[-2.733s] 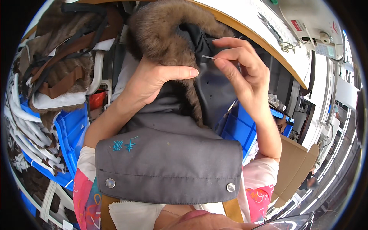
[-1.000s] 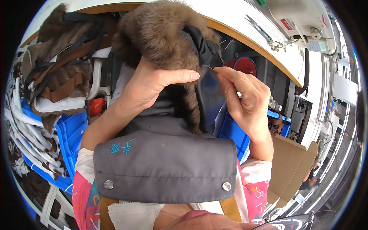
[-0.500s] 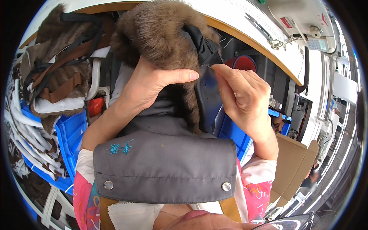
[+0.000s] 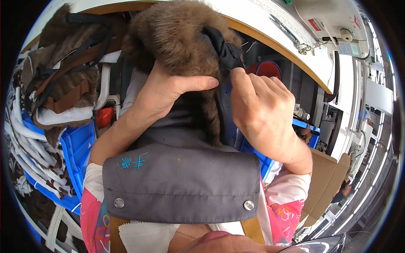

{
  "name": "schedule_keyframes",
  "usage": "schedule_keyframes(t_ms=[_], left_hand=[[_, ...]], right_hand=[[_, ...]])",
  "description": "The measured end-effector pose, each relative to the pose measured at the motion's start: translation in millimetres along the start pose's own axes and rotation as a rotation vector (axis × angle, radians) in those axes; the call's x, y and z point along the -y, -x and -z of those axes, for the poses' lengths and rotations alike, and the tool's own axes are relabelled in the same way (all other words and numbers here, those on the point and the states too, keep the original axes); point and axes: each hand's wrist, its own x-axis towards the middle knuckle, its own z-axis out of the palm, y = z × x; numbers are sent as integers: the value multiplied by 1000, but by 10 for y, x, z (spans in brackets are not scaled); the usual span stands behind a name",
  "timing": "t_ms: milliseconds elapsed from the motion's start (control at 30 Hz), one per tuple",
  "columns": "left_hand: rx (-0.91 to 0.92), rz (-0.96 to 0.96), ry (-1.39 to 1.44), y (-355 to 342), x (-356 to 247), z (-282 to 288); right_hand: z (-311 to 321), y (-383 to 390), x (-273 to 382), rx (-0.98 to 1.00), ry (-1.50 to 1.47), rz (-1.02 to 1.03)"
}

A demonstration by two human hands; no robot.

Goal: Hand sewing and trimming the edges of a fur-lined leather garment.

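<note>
Left hand [image 4: 164, 92] gripping brown fur piece [image 4: 181, 38], thumb extended; right hand [image 4: 263, 105] forming fist just right of fur, any held object hiding.

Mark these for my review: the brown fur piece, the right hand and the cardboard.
Brown fur piece [image 4: 179, 40]: head view, on its fluffy outer side.
Right hand [image 4: 263, 105]: head view, on its back.
Cardboard [image 4: 319, 181]: head view, on its flat face.

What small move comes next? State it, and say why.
Perhaps ease the right hand back slightly to check the spot: it is closed beside the black fabric, covering whatever lies beneath, while the left hand holds the brown fur piece.
</note>
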Motion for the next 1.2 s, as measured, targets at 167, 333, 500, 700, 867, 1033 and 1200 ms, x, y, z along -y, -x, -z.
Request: schedule_keyframes(t_ms=[167, 333, 500, 700, 867, 1033, 1200], left_hand=[[-15, 43, 11, 2, 9, 23], [-36, 70, 27, 14, 19, 60], [-4, 111, 65, 12, -9, 78], [-58, 3, 5, -1, 0, 21], [-67, -21, -7, -1, 59, 38], [-46, 28, 3, -6, 19, 38], [-16, 88, 33, 2, 52, 90]], right_hand=[[-25, -41, -23, 30, -28, 47], [-104, -54, -261, 19, -364, -18], [-190, -56, -411, 235, -1016, -385], [-178, -32, -398, 213, -1114, -459], [-130, -29, -318, 126, -915, -349], [-101, 2, -329, 118, -812, -328], [-57, 9, -292, 67, -711, -279]])
